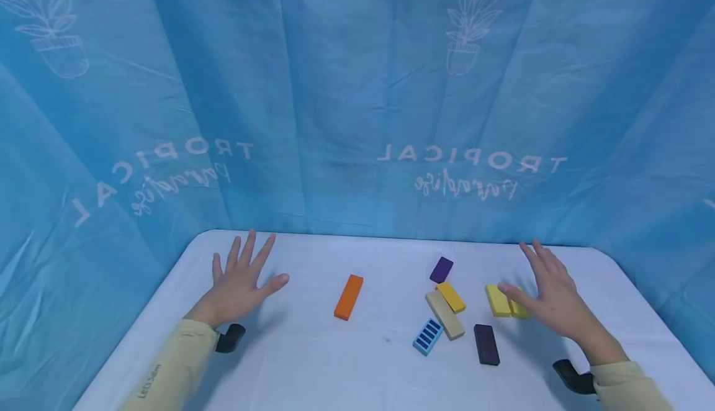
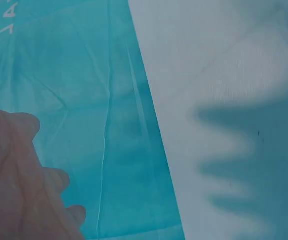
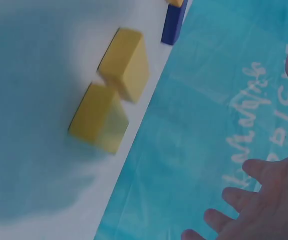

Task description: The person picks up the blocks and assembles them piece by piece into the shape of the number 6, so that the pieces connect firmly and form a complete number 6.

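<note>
My left hand hovers over the table's left side with its fingers spread, holding nothing; its shadow falls on the cloth. An orange block lies to its right. My right hand is raised over the right side, fingers extended and nothing held. Nearest its thumb are two pale yellow blocks, the left one and the right one, partly hidden by the thumb. Left of them lie a purple block, a deeper yellow block, a beige block, a blue block with dark slots and a blackish block.
A white table with rounded far corners bears the blocks. Behind and beside it hangs a blue curtain with mirrored lettering and plant drawings. Black wrist devices stick out beside the left sleeve and the right sleeve.
</note>
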Tool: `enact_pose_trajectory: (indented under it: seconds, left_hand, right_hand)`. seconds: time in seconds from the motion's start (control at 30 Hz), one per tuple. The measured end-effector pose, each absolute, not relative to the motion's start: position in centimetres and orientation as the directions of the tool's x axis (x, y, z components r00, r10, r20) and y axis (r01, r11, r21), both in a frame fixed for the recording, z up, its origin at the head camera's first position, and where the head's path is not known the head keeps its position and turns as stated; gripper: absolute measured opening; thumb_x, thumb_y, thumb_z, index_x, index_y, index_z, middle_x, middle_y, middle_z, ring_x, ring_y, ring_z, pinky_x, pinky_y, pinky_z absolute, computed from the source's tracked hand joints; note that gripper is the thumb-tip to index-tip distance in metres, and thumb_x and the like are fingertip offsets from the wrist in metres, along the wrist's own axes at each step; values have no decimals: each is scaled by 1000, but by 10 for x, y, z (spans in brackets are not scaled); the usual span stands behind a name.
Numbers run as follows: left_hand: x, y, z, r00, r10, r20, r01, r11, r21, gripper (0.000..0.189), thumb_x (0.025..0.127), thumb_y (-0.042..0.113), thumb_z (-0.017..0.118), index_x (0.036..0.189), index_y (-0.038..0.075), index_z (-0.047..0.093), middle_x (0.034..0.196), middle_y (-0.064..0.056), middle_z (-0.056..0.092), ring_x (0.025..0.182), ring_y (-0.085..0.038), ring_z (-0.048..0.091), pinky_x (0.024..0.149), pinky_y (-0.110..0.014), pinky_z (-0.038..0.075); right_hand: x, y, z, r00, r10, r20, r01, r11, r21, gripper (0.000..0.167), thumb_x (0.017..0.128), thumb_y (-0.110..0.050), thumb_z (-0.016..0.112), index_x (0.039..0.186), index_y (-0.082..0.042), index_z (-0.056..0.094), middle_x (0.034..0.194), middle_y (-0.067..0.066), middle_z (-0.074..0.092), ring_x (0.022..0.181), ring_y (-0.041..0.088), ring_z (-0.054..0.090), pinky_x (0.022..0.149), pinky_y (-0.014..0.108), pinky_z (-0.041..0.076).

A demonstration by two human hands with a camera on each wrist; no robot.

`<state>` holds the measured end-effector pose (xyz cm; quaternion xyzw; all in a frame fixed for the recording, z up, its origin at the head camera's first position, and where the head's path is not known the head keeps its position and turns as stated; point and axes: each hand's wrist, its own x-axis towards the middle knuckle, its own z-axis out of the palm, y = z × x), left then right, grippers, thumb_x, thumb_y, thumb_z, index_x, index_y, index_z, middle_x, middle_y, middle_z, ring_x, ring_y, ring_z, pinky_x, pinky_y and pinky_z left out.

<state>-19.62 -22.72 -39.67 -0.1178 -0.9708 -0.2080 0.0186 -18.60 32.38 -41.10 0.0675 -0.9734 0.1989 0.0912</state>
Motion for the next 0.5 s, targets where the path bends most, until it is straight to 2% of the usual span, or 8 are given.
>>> enact_pose_trajectory:
  seconds: [0.5]
  left_hand:
    - [-200,-204,-412,-965,250,79,255,827,502,88,96,63,49,163,15,16,167,-22,1,149,-50,-3,111,-74,-9]
  right_hand:
    - [-186,290,-418,-967,-198,161,-252,847,-468,97,89,-53,70,162,-15,17,167,20,9,149,48,9,99,84,19]
